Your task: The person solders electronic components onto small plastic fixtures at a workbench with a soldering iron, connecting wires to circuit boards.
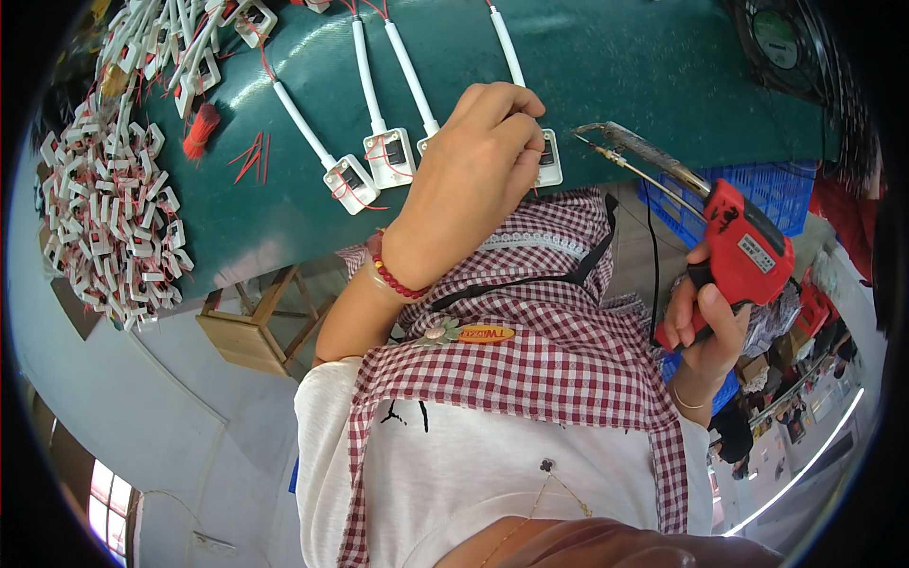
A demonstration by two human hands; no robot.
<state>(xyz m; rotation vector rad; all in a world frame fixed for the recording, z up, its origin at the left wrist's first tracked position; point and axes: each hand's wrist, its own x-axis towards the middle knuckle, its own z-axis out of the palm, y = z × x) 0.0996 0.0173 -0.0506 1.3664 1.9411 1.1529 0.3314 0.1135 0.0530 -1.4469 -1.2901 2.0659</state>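
My left hand (473, 156), fingers closed in a pinch, covers part of a small white plastic case (553, 173) with a black part inside. What the fingertips hold is hidden. My right hand (705, 317) is wrapped round the grip of a red soldering gun (753, 237). Its metal tip and a thin feed tube point left, a short way from the case and apart from it. Two similar cases with red wires, a left one (350, 184) and a middle one (390, 158), lie left of my hand. A third is mostly hidden behind it.
A big heap of white cases (114, 218) fills the left of the green tabletop (644, 57). Near it lie a red wire bundle (200, 131) and loose red wires (252, 159). A dark round fan-like object (776, 43) stands far right, above a blue crate (786, 194). A wooden stool (244, 339) is below.
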